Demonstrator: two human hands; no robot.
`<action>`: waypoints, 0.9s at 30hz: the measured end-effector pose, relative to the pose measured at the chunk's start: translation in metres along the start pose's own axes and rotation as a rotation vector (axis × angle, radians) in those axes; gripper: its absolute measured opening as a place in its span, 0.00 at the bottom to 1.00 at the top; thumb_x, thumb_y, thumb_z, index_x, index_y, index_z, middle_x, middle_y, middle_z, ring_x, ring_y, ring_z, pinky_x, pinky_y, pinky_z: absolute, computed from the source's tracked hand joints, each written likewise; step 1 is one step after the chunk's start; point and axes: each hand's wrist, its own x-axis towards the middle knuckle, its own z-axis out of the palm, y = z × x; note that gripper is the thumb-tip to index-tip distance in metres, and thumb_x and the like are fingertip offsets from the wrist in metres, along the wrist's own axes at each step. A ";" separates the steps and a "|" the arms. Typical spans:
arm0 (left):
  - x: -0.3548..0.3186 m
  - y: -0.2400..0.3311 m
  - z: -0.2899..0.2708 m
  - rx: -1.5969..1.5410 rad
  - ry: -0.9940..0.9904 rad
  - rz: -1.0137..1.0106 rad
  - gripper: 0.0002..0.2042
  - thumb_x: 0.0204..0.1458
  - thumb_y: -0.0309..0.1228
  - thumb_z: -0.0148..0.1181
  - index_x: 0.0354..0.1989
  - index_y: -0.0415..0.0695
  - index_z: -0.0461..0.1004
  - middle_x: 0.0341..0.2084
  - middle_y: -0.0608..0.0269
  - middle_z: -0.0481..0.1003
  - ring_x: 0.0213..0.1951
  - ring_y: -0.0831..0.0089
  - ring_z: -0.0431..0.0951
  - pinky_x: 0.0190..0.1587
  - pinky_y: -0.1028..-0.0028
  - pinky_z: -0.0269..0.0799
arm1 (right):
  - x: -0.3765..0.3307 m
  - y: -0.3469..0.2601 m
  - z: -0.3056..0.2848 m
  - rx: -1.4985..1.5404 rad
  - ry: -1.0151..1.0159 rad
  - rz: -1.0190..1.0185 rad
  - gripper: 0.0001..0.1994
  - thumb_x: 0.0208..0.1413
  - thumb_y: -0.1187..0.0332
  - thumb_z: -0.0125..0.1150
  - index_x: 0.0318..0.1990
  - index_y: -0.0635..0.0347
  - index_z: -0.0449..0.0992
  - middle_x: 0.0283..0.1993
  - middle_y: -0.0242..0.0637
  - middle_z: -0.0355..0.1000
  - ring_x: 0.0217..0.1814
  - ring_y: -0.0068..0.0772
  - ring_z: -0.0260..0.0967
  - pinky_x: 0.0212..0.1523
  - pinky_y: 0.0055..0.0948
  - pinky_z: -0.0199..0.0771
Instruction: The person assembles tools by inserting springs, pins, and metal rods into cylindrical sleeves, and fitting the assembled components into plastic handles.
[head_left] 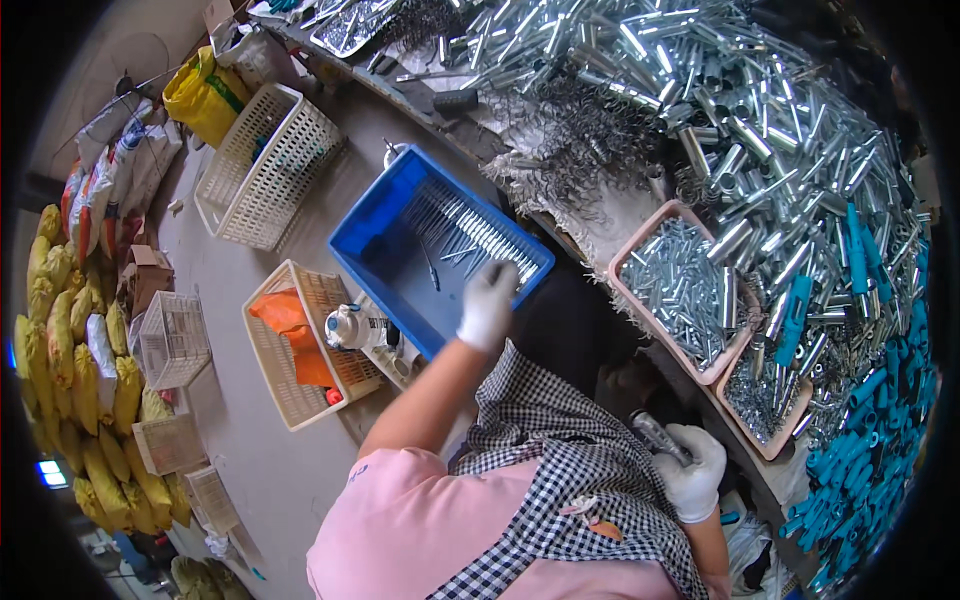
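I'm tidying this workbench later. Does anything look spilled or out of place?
Yes: the shiny metal tubes lie in a loose heap across the bench rather than in the pink trays, and teal sleeves are scattered along its right edge.

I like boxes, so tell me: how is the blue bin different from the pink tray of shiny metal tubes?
The blue bin is bigger and deeper; the pink tray is smaller and shallow. The blue bin is mostly bare, with thin metal rods at one end; the pink tray is packed with short tubes. The left hand reaches over the blue bin, not the pink tray. Both are plastic rectangles holding metal parts.
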 end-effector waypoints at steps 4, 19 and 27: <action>0.080 -0.125 -0.082 0.900 0.094 -0.101 0.19 0.48 0.43 0.65 0.40 0.38 0.80 0.39 0.43 0.80 0.44 0.49 0.80 0.50 0.60 0.74 | 0.007 0.002 -0.008 0.051 0.080 0.082 0.16 0.33 0.75 0.64 0.35 0.68 0.77 0.29 0.40 0.72 0.29 0.34 0.69 0.34 0.30 0.71; 0.076 -0.167 -0.057 1.278 -0.288 -0.174 0.11 0.52 0.28 0.53 0.41 0.40 0.79 0.42 0.40 0.79 0.47 0.46 0.79 0.51 0.55 0.74 | 0.043 -0.006 -0.015 0.129 -0.011 -0.123 0.20 0.29 0.75 0.74 0.35 0.67 0.78 0.29 0.45 0.75 0.28 0.43 0.74 0.31 0.34 0.73; 0.057 -0.131 -0.101 0.762 -0.008 -0.073 0.14 0.47 0.32 0.62 0.40 0.36 0.77 0.34 0.46 0.81 0.38 0.57 0.82 0.43 0.65 0.76 | 0.005 -0.019 -0.007 0.008 -0.005 -0.064 0.19 0.34 0.78 0.68 0.40 0.69 0.77 0.32 0.42 0.74 0.32 0.35 0.73 0.35 0.29 0.72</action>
